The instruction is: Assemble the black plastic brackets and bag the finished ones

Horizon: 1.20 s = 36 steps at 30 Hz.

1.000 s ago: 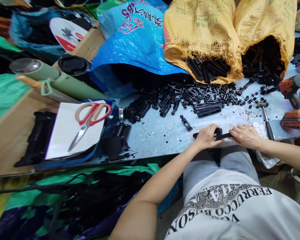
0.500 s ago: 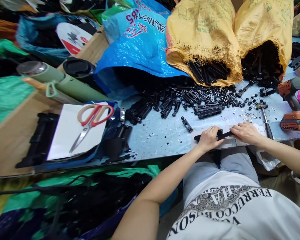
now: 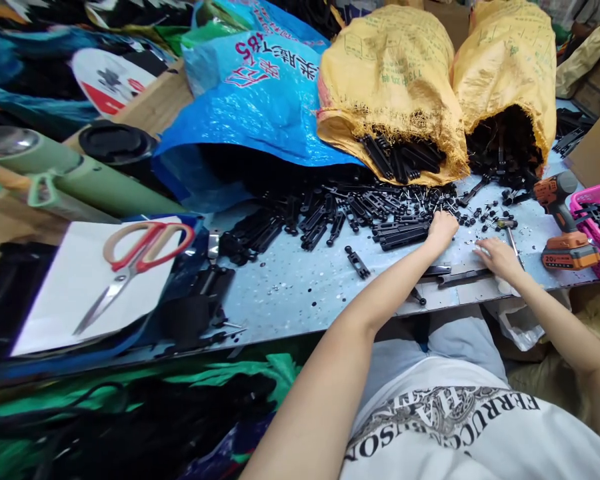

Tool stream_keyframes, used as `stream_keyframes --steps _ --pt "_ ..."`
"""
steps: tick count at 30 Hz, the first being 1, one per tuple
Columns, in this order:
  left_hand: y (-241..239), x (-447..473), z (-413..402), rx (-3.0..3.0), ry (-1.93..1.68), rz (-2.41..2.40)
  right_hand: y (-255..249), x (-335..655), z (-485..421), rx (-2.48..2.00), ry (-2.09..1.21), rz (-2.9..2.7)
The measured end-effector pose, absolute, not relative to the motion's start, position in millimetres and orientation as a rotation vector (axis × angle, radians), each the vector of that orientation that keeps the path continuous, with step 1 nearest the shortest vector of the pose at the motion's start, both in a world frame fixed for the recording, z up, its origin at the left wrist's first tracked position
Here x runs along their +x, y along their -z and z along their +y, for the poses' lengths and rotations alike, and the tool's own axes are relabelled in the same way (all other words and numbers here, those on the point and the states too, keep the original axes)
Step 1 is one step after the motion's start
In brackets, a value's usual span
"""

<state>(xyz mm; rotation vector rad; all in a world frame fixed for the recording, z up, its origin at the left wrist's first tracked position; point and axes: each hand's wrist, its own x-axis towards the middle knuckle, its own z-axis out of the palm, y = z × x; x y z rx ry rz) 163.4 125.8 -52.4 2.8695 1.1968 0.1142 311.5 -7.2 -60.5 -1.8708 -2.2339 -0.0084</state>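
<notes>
My left hand [image 3: 443,227] reaches forward to the edge of a heap of small black plastic parts and pins [image 3: 420,203], its fingers curled down among them; what they grip is hidden. My right hand [image 3: 495,257] rests on the pale blue table [image 3: 300,287] by some white discs, fingertips pinched together low on the surface. A long black strip [image 3: 457,275] and a shorter black piece [image 3: 436,270] lie loose on the table edge between my hands, touched by neither.
Two yellow sacks [image 3: 390,73] [image 3: 510,60] and a blue bag [image 3: 260,100] spill black parts at the back. An orange drill [image 3: 563,220] and a pink basket [image 3: 597,220] stand at the right. Scissors [image 3: 135,253] lie on white paper at the left, beside a green tube [image 3: 80,180].
Both hands have let go of the black strip, which now lies on the table. My left hand moved forward to the parts heap; my right moved slightly right. The view shifted.
</notes>
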Motion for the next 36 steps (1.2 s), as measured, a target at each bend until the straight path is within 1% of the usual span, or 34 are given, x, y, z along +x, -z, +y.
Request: stream_keyframes --steps 2,5,7,9,10,12,15,17,20,22,27,33,36 --pt "57 162 123 2.877 -0.124 1.204 61 322 15 -2.077 0.097 -2.074" --pt "56 155 119 2.886 -0.124 1.182 60 328 43 -2.25 0.076 -1.974" --pt "51 151 118 2.887 -0.127 1.132 55 325 49 -2.21 0.012 -1.914" --pt "44 145 116 2.888 -0.144 1.101 46 316 43 -2.053 -0.093 -1.801" --pt "41 140 113 2.862 -0.188 1.098 42 310 37 -1.954 -0.205 -1.733" --pt "36 126 105 2.693 -0.385 1.111 37 295 21 -1.759 -0.59 -1.573" --pt "37 92 88 2.079 -0.771 1.152 39 271 1 -1.538 -1.216 -1.221" --pt "43 65 76 1.606 -0.898 1.177 44 258 -5 -1.479 -1.407 -1.017" --pt "56 31 63 1.152 -0.997 1.217 48 248 -7 -1.498 -1.42 -0.897" --pt "62 18 55 1.112 -1.054 1.25 47 245 -5 -1.537 -1.355 -0.961" --pt "57 7 32 1.543 -1.051 1.414 43 240 -4 -1.688 -1.186 -1.295" --pt "61 -22 -13 1.855 -0.811 1.709 53 242 -4 -1.82 -1.114 -1.269" --pt "65 -36 -13 1.871 -0.824 1.791 55 244 -5 -1.829 -1.07 -1.326"
